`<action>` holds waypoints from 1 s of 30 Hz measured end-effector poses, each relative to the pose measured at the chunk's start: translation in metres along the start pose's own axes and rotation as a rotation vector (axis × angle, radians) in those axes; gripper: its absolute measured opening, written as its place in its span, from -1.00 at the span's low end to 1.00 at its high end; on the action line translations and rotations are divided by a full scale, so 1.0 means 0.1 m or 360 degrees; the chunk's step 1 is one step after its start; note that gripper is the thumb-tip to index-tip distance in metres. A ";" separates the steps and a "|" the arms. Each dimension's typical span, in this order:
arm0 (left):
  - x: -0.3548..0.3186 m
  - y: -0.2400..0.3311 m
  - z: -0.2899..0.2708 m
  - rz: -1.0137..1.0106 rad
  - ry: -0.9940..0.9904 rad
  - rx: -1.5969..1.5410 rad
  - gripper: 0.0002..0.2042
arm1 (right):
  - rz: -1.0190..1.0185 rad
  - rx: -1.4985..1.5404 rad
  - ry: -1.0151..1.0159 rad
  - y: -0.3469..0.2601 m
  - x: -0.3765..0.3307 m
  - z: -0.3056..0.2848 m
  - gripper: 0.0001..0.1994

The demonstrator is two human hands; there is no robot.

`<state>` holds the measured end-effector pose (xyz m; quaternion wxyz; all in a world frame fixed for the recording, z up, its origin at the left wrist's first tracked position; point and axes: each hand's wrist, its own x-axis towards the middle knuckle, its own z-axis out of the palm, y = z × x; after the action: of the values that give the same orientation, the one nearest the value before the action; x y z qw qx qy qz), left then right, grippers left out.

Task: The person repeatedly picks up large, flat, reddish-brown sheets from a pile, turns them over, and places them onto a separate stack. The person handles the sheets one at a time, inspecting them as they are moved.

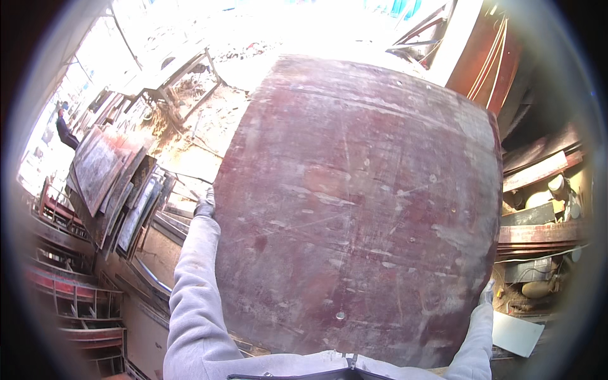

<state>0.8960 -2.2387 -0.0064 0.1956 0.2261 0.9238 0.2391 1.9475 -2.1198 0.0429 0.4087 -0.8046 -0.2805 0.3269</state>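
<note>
A large reddish-brown plywood board [354, 202], scuffed and marked with pale streaks, fills the middle of the view in front of my body. My left hand [205, 202], which looks gloved in grey, grips its left edge about midway up. Lower down on the opposite side, my right hand [486, 294] is closed at the right edge. The fingers of both hands are partly hidden by the board. Both arms, in pale grey sleeves, are spread wide around it.
Stacked worn panels [114, 183] lean at the left, near a metal frame rack [88, 304]. A person [65, 128] is far off at the left. Planks [538, 233] and a white panel [516, 334] are at the right. Behind stands a reddish sheet [487, 57].
</note>
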 end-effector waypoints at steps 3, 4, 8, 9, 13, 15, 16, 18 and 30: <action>-0.12 0.09 0.33 -0.0004 -0.0046 0.0071 -0.30 | 0.0081 0.0009 0.0042 0.26 0.13 -0.35 -0.34; -0.14 0.12 0.41 -0.0006 -0.0057 0.0097 -0.30 | 0.0100 0.0015 0.0050 0.33 0.18 -0.42 -0.34; -0.06 0.26 0.67 -0.0011 -0.0085 0.0188 -0.30 | 0.0164 0.0019 0.0065 0.55 0.42 -0.49 -0.34; -0.02 0.28 0.70 -0.0006 -0.0089 0.0207 -0.31 | 0.0177 0.0021 0.0060 0.60 0.45 -0.47 -0.34; 0.20 0.26 0.72 0.0012 -0.0107 0.0285 -0.31 | 0.0212 0.0037 0.0044 0.72 0.48 -0.26 -0.34; 0.30 0.18 0.65 0.0032 -0.0134 0.0312 -0.31 | 0.0221 0.0039 0.0007 0.73 0.46 -0.06 -0.34; 0.36 0.13 0.60 0.0048 -0.0133 0.0317 -0.31 | 0.0225 0.0035 -0.0014 0.70 0.46 0.09 -0.33; 0.47 0.05 0.49 0.0083 -0.0127 0.0353 -0.31 | 0.0233 0.0026 -0.0058 0.64 0.47 0.39 -0.33; -0.70 -0.93 0.42 -0.0005 0.0462 0.0861 -0.07 | 0.0222 -0.0080 -0.0316 0.22 0.68 1.35 -0.33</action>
<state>0.9426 -2.3329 -0.0718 -0.0054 0.2321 0.9726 0.0140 1.8929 -2.0181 -0.0567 0.3349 -0.7959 -0.2711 0.4254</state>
